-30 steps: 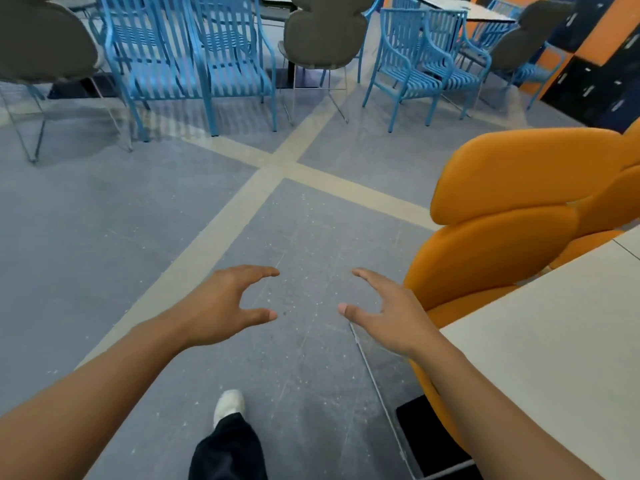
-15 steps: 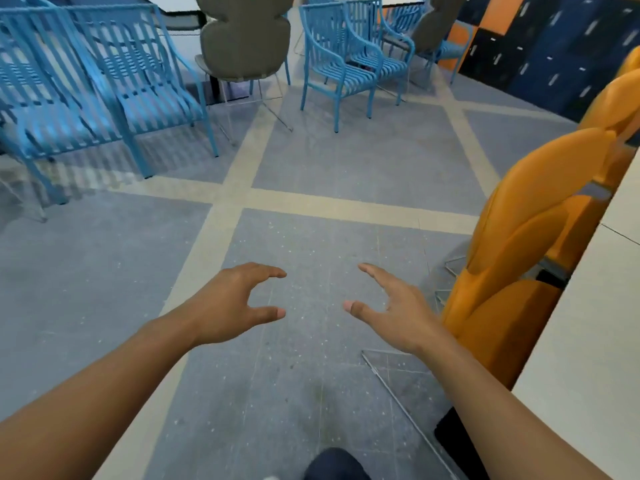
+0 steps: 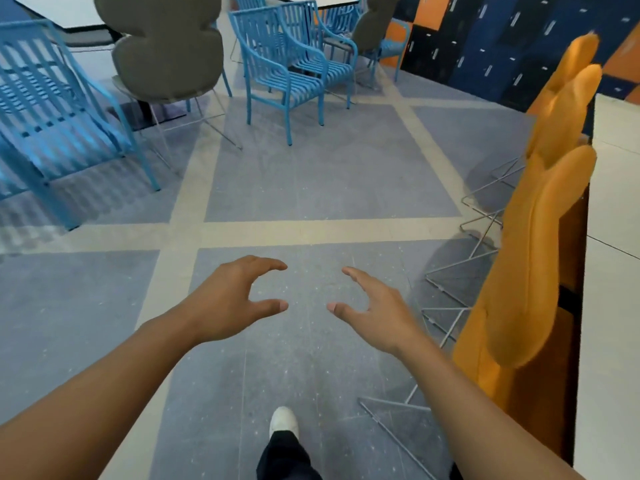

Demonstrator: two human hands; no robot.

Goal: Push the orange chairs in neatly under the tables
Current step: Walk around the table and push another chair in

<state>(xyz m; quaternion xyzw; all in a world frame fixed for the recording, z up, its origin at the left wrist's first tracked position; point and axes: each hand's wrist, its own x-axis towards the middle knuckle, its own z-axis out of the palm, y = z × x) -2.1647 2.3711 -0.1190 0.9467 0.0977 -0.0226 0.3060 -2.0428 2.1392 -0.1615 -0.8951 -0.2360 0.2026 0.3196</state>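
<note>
A row of orange padded chairs stands along the right side, backs against the edge of a pale table. The nearest orange chair is seen edge-on, with thin wire legs on the floor; a second and a third stand behind it. My left hand and my right hand are held out over the grey floor, both with fingers curled apart and nothing in them. My right hand is a little left of the nearest chair, not touching it.
Blue slatted chairs stand ahead and a larger one at the left. A grey padded chair sits at a white table. Dark blue and orange lockers line the far right wall. My white shoe is on the floor below.
The view has swung left to right along the orange chairs, so they now appear edge-on at the right. Both hands stay empty and apart. My foot has stepped forward.
</note>
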